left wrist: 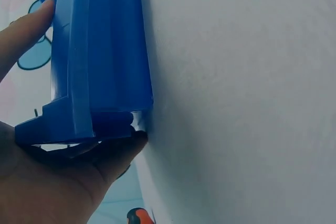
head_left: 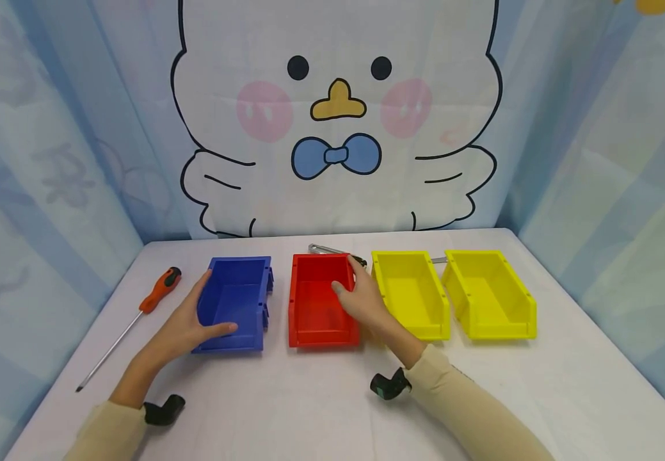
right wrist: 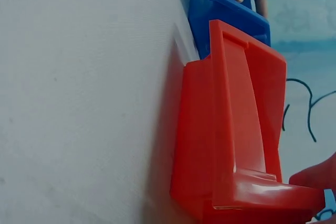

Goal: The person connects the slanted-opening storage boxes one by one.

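Observation:
A blue storage bin is gripped by my left hand, its thumb over the front part and its fingers along the left side. In the left wrist view, that blue bin stands close over the white tabletop, between thumb and fingers. To its right is a red storage bin. My right hand holds the red bin by its right wall, thumb inside and the other fingers mostly hidden outside. The right wrist view has the red bin in front of the blue one.
Two yellow bins stand side by side on the right. An orange-handled screwdriver lies left of the blue bin. Behind the red bin lies a silver tool with a dark end. A thin metal piece shows between the yellow bins.

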Action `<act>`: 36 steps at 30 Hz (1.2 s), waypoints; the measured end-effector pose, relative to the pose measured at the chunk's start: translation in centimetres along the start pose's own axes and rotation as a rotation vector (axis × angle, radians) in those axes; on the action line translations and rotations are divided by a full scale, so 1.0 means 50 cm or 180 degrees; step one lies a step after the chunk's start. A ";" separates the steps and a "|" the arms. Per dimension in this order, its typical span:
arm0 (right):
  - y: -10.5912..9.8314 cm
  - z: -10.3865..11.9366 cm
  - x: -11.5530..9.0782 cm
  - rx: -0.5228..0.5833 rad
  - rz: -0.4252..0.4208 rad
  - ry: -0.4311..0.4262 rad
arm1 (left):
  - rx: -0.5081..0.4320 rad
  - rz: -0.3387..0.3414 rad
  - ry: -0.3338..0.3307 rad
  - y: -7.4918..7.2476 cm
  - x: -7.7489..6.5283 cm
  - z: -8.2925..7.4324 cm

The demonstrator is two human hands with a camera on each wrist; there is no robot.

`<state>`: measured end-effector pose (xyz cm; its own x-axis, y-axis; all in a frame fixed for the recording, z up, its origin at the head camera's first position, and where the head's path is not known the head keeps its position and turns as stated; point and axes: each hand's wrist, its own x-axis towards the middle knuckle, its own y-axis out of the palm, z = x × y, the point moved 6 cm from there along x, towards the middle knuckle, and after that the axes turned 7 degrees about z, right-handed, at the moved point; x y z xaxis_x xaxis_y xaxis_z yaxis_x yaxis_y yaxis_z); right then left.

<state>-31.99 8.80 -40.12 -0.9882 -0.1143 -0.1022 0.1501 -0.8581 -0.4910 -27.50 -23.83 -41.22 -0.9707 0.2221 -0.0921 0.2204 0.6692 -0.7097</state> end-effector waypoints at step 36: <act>0.020 -0.025 -0.004 0.1128 -0.0206 0.0166 | -0.0032 0.0099 -0.0074 0.001 0.000 0.013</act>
<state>-31.62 8.58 -41.66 -0.9909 -0.0363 -0.1293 0.0580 -0.9840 -0.1684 -27.53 -24.27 -41.73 -0.9653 0.2263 -0.1303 0.2513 0.6694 -0.6991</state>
